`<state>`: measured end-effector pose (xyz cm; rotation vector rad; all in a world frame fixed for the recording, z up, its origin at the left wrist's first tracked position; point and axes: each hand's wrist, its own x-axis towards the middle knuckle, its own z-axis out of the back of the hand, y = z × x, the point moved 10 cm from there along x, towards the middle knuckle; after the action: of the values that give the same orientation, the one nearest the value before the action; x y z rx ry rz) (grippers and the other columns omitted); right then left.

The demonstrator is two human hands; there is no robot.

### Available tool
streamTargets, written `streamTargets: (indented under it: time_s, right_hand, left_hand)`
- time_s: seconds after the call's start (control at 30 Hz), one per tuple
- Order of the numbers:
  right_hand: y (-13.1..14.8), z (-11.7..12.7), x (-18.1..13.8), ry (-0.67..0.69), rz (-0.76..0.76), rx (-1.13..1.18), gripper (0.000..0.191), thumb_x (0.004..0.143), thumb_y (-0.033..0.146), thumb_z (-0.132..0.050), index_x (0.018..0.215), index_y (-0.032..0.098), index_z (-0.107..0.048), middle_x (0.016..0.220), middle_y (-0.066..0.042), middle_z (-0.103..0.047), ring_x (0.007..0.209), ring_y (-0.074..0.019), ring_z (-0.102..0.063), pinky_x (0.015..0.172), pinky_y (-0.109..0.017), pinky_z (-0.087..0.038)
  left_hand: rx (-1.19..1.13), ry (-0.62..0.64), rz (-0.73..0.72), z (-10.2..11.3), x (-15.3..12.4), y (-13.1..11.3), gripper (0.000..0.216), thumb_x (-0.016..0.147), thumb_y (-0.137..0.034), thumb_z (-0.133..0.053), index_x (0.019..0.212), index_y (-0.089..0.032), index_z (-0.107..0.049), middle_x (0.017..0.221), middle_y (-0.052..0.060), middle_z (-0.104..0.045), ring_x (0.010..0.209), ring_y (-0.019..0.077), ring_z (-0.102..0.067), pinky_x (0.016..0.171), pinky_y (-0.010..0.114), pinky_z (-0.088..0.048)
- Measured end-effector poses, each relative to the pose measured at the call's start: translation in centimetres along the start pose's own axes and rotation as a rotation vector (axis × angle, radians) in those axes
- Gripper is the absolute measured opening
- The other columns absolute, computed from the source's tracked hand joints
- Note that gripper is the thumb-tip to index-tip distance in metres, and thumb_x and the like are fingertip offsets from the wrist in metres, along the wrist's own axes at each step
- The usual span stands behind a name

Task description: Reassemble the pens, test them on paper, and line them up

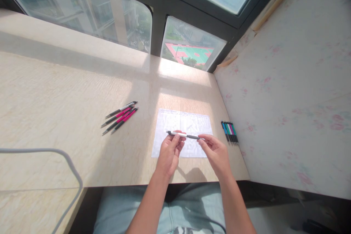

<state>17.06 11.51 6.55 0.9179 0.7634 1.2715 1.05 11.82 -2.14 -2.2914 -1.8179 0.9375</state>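
A white and black pen (189,136) lies level between my two hands, above a white sheet of paper (167,120). My left hand (170,150) is closed on its white barrel, with the thumb on top. With thumb and fingertips, my right hand (215,149) pinches the pen's pointed black end. To the left, several pens (120,117) lie side by side on the table, one white and black, the others pink and black. Right of the paper, a row of several pens (229,132) in blue, green, white and purple lies near the wall.
The pale marble-patterned table (68,98) runs back to a dark-framed window (159,18). A flower-patterned wall (287,98) borders it on the right. A grey cable (68,161) curves over the left front edge. Sunlight and shadow fall across the surface.
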Motion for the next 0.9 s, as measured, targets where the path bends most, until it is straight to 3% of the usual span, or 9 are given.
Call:
streamTargets:
  time_s: [0.53,0.8,0.9]
  right_hand:
    - [0.5,-0.1,0.1,0.010,-0.016,-0.025,0.026,0.082,0.043,-0.065,0.087,0.019,-0.072,0.079,-0.005,-0.072,0.073,-0.0197,-0.065,0.069,-0.031,-0.051]
    - [1.2,0.1,0.0,0.007,0.056,-0.181,0.047,0.091,0.049,-0.051,0.057,0.018,-0.061,0.052,0.000,-0.058,0.051,-0.0135,-0.054,0.052,-0.025,-0.039]
    - [1.1,0.1,0.0,0.004,0.076,-0.193,0.051,0.093,0.050,-0.047,0.056,0.018,-0.060,0.051,-0.001,-0.056,0.049,-0.0135,-0.052,0.051,-0.026,-0.038]
  left_hand:
    - [0.034,0.015,0.007,0.3,0.3,0.1,0.024,0.073,-0.022,-0.077,0.095,-0.014,-0.069,0.095,0.006,-0.070,0.077,0.0081,-0.063,0.071,0.015,-0.050]
    - [0.088,0.055,0.009,-0.3,0.0,0.0,0.024,0.074,-0.024,-0.077,0.094,-0.015,-0.069,0.097,0.006,-0.070,0.079,0.0091,-0.063,0.072,0.016,-0.050]
    - [0.093,0.050,0.011,-0.3,0.0,0.0,0.024,0.074,-0.024,-0.076,0.094,-0.015,-0.069,0.097,0.006,-0.070,0.080,0.0093,-0.063,0.072,0.016,-0.050]
